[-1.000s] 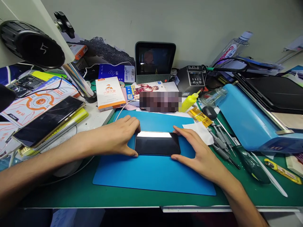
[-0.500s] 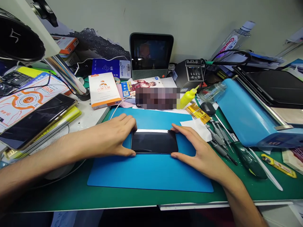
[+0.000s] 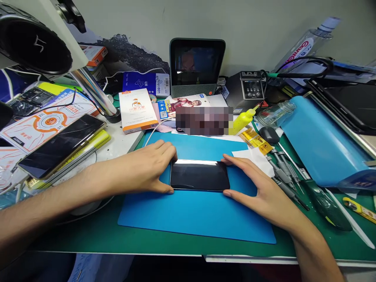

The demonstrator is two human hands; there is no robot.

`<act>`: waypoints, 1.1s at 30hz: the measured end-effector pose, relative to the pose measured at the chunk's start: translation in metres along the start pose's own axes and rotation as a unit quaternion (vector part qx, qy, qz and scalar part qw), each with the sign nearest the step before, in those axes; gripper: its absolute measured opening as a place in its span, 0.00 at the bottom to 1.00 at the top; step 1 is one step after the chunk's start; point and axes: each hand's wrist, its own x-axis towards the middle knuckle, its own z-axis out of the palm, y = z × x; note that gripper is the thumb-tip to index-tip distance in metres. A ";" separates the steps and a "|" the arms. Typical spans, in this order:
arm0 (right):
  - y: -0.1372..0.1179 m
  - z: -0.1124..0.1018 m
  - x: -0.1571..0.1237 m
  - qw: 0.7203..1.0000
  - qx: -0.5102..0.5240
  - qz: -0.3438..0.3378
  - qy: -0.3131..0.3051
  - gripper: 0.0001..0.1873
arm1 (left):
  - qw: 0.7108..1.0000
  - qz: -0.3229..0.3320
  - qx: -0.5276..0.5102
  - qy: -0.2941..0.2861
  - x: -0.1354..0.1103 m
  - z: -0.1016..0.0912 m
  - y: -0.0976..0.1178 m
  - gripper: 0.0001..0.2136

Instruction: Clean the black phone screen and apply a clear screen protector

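A smartphone [image 3: 199, 176] with a dark, glossy screen lies lengthwise across the blue mat [image 3: 194, 215]. My left hand [image 3: 155, 166] grips its left end, thumb at the near edge and fingers curled at the far edge. At the opposite end, my right hand [image 3: 258, 186] holds it the same way, with the thumb on the near long edge and the fingertips on the far one. A bright strip of reflected light runs along the far side of the screen.
Screwdrivers [image 3: 283, 168], a green-handled tool [image 3: 326, 205] and a yellow cutter [image 3: 360, 209] lie to the right. Another phone [image 3: 63, 145] rests on a pile at left. Behind the mat stand a white-orange box [image 3: 138, 109], a yellow bottle [image 3: 243, 120] and a smart display [image 3: 197, 64].
The whole view has shifted, so everything appears slightly farther right. Both hands keep the same hold on the phone, which stays in place on the mat.
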 end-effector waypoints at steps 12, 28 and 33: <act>0.004 0.000 0.002 1.000 -0.005 -0.001 -0.007 0.38 | 1.000 -0.017 -0.007 -0.014 -0.001 -0.004 0.004 0.25; 0.004 0.000 0.002 1.000 -0.021 -0.003 -0.003 0.38 | 1.000 -0.023 -0.011 -0.015 0.000 -0.004 0.003 0.26; 0.006 0.000 0.003 1.000 -0.029 -0.007 0.001 0.39 | 0.999 -0.030 -0.021 -0.004 0.001 -0.003 0.001 0.27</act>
